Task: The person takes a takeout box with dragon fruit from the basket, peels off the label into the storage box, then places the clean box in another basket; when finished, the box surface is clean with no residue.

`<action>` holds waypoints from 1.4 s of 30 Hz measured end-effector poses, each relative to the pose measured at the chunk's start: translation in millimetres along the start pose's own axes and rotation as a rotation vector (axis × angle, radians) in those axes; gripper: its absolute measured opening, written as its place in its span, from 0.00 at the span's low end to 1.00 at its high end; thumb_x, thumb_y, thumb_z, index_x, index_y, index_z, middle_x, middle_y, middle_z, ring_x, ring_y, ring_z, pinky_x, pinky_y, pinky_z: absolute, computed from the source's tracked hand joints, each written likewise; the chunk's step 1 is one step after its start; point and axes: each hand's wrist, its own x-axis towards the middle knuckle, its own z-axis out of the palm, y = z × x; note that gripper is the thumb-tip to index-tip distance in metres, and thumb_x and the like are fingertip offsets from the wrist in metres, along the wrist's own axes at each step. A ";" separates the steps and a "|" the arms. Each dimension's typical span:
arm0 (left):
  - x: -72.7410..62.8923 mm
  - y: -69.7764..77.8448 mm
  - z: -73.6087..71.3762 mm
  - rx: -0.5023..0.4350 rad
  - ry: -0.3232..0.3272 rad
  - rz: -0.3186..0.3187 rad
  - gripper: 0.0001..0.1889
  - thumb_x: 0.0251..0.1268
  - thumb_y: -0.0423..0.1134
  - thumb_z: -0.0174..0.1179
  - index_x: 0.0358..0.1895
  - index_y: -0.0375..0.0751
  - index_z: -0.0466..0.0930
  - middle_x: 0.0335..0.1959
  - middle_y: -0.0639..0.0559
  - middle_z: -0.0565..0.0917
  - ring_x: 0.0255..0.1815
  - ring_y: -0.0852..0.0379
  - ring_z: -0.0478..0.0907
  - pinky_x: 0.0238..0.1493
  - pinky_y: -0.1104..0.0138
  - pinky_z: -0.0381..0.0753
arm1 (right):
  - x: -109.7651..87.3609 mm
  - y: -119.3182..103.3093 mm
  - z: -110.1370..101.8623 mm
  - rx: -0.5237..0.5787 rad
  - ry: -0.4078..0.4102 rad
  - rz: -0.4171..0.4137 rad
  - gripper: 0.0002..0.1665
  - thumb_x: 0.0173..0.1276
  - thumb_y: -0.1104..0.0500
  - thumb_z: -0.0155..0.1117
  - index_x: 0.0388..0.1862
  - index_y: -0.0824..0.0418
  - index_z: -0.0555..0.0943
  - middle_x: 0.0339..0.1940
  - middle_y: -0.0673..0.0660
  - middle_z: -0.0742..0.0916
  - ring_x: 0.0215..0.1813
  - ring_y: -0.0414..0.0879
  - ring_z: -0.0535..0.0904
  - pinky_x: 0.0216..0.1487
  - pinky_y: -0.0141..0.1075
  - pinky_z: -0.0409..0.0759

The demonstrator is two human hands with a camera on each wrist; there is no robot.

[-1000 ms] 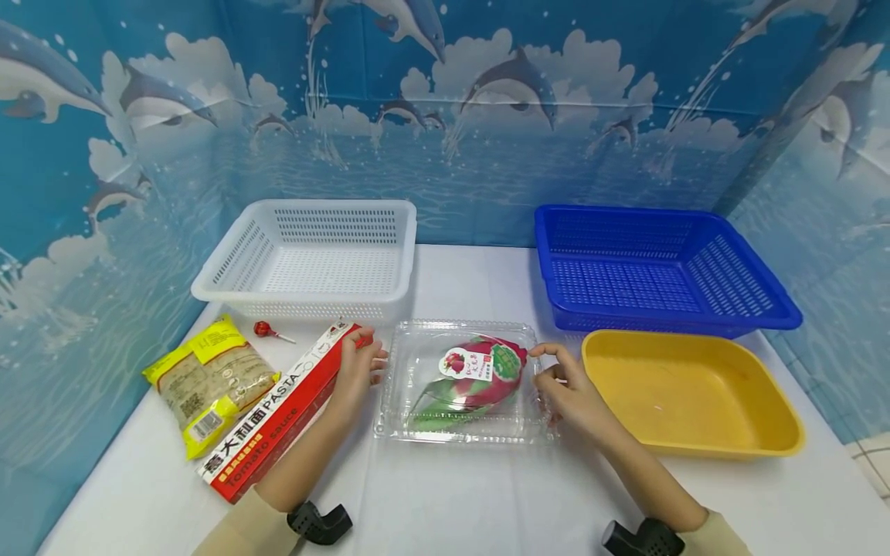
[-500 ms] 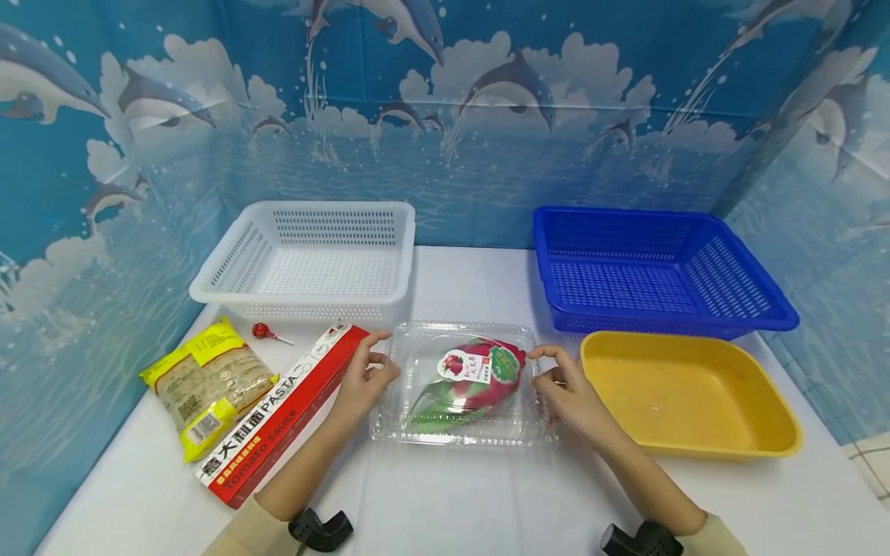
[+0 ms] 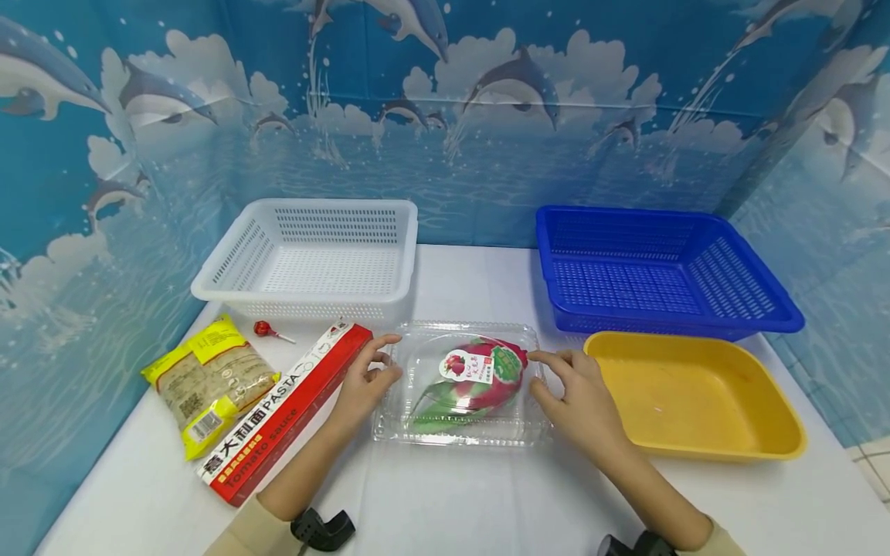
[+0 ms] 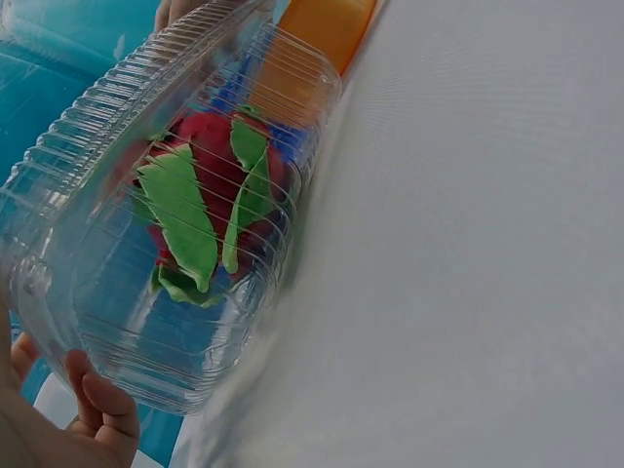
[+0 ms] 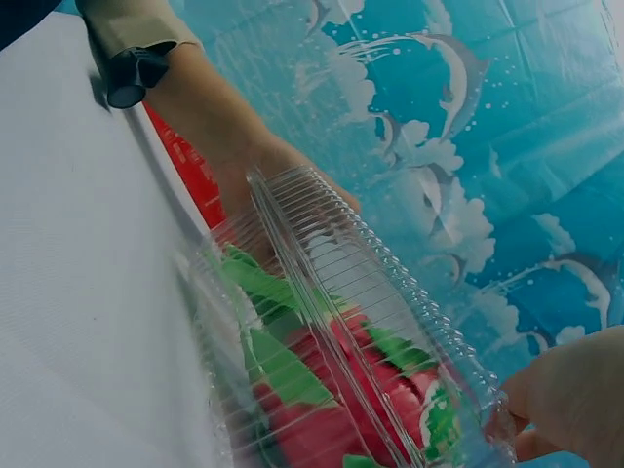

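Note:
A clear plastic clamshell box lies at the middle of the white table in the head view. Inside it is a red and green dragon fruit; a white label sits on the lid. My left hand holds the box's left side, with the index finger reaching toward the back corner and the thumb nearer the front. On the opposite side my right hand grips the right edge, its index finger over the lid. The right wrist view shows right-hand fingers at the box's rim; the undersides of both grips are hidden.
Left of the box lie a red pasta box, a yellow bag of grain-like food and a red lollipop. Behind stand a white basket and a blue basket. A yellow tub stands close to my right hand.
My left hand has moved right from above the pasta box to the clamshell's left side. My right hand has shifted slightly, its thumb now showing along the right edge. The box stays in place.

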 end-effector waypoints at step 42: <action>0.1 -2.9 0.9 -0.014 -0.002 0.035 0.26 0.62 0.26 0.55 0.64 0.46 0.72 0.43 0.38 0.71 0.17 0.63 0.62 0.21 0.74 0.63 | 56.9 -47.9 12.4 0.088 -0.213 0.152 0.06 0.53 0.60 0.70 0.22 0.60 0.82 0.19 0.51 0.81 0.26 0.47 0.74 0.23 0.34 0.73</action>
